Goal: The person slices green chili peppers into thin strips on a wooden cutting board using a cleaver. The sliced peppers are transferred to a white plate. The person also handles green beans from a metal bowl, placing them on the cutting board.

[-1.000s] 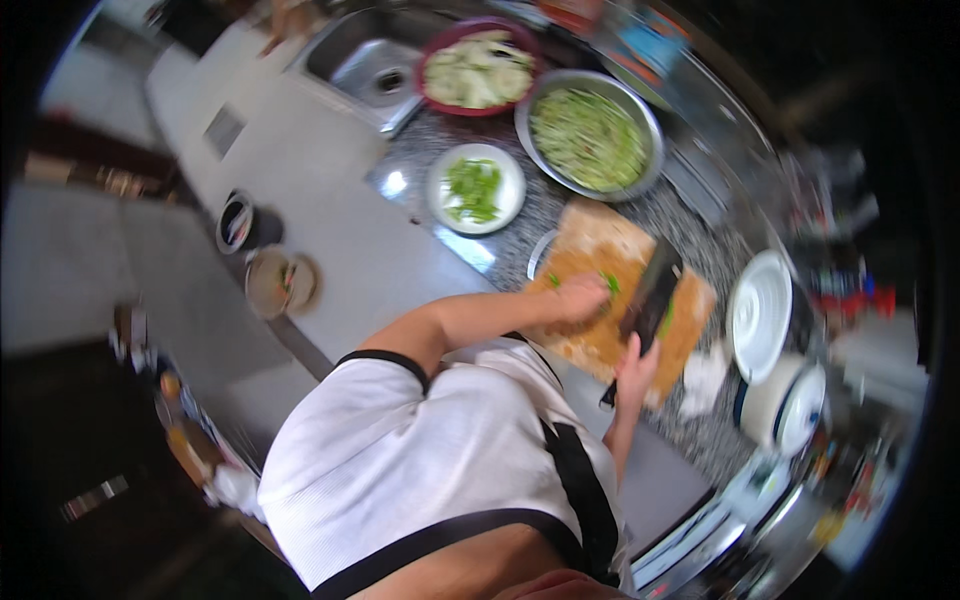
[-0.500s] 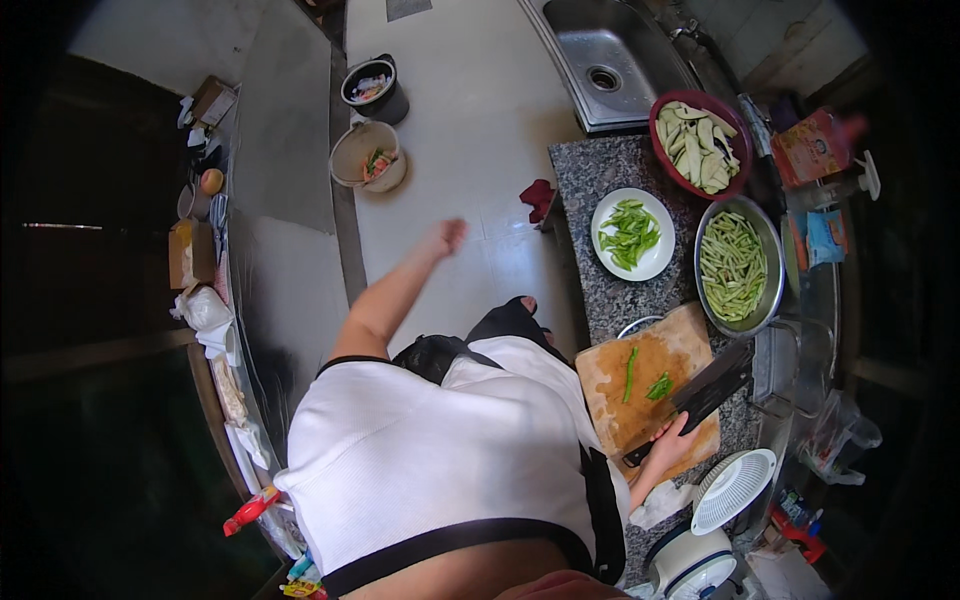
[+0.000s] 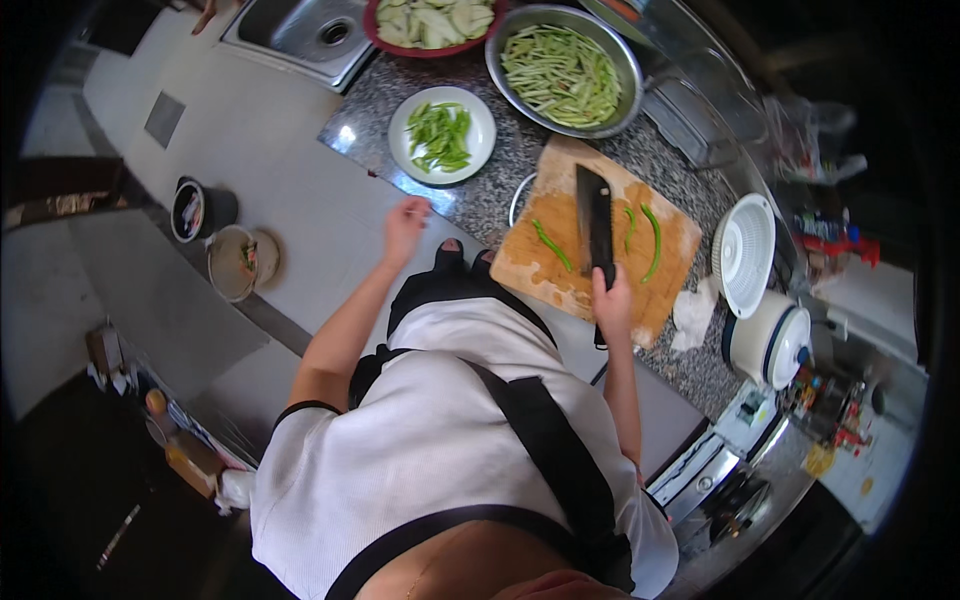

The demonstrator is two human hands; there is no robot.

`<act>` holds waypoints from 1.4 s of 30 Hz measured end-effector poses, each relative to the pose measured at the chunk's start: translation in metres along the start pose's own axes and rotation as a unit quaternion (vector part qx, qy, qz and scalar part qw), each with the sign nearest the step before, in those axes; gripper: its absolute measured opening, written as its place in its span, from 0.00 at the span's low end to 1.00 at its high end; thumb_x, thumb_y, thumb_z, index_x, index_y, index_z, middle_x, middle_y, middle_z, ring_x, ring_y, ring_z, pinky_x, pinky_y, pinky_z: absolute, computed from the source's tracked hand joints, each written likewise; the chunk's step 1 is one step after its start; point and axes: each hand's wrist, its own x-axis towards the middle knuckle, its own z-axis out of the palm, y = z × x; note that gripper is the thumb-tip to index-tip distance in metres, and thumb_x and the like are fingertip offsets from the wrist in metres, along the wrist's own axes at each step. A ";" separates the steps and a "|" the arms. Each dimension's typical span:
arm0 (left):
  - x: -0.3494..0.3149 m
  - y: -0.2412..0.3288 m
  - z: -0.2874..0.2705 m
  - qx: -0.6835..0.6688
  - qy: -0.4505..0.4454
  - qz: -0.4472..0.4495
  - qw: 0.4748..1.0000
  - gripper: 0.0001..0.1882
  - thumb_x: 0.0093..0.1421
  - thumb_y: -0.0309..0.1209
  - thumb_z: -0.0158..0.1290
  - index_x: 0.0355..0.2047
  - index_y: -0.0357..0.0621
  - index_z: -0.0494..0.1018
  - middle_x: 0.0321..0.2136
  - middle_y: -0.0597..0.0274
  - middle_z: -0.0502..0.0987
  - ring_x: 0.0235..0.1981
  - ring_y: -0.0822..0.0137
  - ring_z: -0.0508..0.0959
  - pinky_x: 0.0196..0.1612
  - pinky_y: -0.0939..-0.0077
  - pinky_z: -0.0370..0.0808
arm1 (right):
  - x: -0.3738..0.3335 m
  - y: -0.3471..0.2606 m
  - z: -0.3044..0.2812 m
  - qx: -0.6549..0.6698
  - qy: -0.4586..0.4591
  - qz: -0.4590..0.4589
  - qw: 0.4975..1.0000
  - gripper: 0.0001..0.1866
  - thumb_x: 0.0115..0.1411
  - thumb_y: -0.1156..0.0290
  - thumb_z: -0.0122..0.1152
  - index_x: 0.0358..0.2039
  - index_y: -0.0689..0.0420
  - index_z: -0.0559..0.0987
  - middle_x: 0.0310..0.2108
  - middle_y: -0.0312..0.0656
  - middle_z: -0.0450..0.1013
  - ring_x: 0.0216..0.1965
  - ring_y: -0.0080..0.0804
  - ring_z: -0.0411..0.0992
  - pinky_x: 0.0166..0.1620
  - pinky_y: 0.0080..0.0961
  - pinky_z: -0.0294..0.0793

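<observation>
My right hand (image 3: 614, 300) grips the black handle of a cleaver (image 3: 597, 215), its blade pointing away across the wooden cutting board (image 3: 530, 272). To the left of the blade lies a green pepper piece (image 3: 552, 246). Two more are on its right: a long curved green pepper (image 3: 652, 243) and a shorter green piece (image 3: 629, 229). Off the counter's front edge, over the floor, my left hand (image 3: 404, 232) hangs with fingers loosely bent and nothing visible in them. A white plate (image 3: 399, 153) of cut green pepper stands beyond it.
Behind the board is a steel bowl (image 3: 628, 68) of cut green beans, beside a red basin (image 3: 440, 52) of sliced pale vegetable. A sink (image 3: 290, 35) lies far left. A white strainer (image 3: 745, 250) and white cooker (image 3: 765, 345) stand right. Two buckets (image 3: 225, 205) (image 3: 232, 270) are on the floor.
The view has swung toward the counter. My left hand has come from over the floor near the buckets back toward the counter. The cleaver stays in my right hand over the board.
</observation>
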 end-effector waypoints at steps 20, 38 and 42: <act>-0.009 0.034 0.157 0.315 -0.285 0.415 0.805 0.07 0.47 0.26 0.53 0.29 0.45 0.72 0.25 0.62 0.68 0.33 0.60 0.68 0.36 0.71 0.68 | -0.033 -0.021 -0.017 -0.113 -0.165 0.143 0.969 0.14 0.57 0.62 0.48 0.39 0.57 0.64 0.23 0.59 0.70 0.29 0.59 0.69 0.30 0.49 0.66; -0.009 0.029 0.155 0.282 -0.274 0.411 0.822 0.04 0.49 0.27 0.51 0.26 0.42 0.70 0.27 0.60 0.70 0.31 0.58 0.70 0.34 0.69 0.69 | -0.013 -0.023 0.000 -0.097 -0.155 0.096 0.978 0.12 0.56 0.62 0.49 0.34 0.57 0.65 0.20 0.59 0.69 0.27 0.61 0.68 0.27 0.50 0.65; -0.010 0.029 0.153 0.275 -0.265 0.414 0.826 0.03 0.50 0.27 0.51 0.26 0.42 0.70 0.27 0.59 0.70 0.31 0.58 0.71 0.35 0.69 0.70 | -0.006 -0.019 0.012 -0.096 -0.136 0.088 0.982 0.12 0.56 0.63 0.49 0.34 0.58 0.64 0.21 0.60 0.69 0.27 0.61 0.68 0.27 0.50 0.65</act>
